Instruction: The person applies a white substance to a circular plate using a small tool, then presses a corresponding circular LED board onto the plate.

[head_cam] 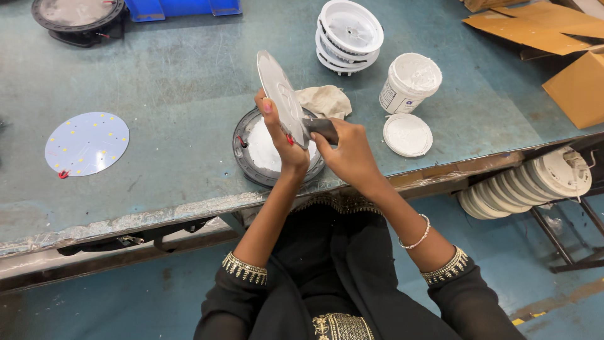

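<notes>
My left hand (282, 135) holds a round metal disc (280, 94) tilted up on edge above the bench, a red wire at its lower rim. My right hand (349, 154) grips a dark-handled flat tool (321, 128) pressed against the disc's face. Directly below them on the worn blue-green bench (182, 82) lies a round dark-rimmed lamp housing (257, 151) with white paste spread inside it. A crumpled beige cloth (326, 101) sits just behind the hands.
An open white paste tub (410, 82) and its lid (408, 135) stand to the right. Stacked white housings (349, 34) are behind. A round LED board (87, 143) lies left. Another dark housing (78, 19), a blue bin (182, 7), cardboard (541, 28) and racked white housings (535, 182) surround.
</notes>
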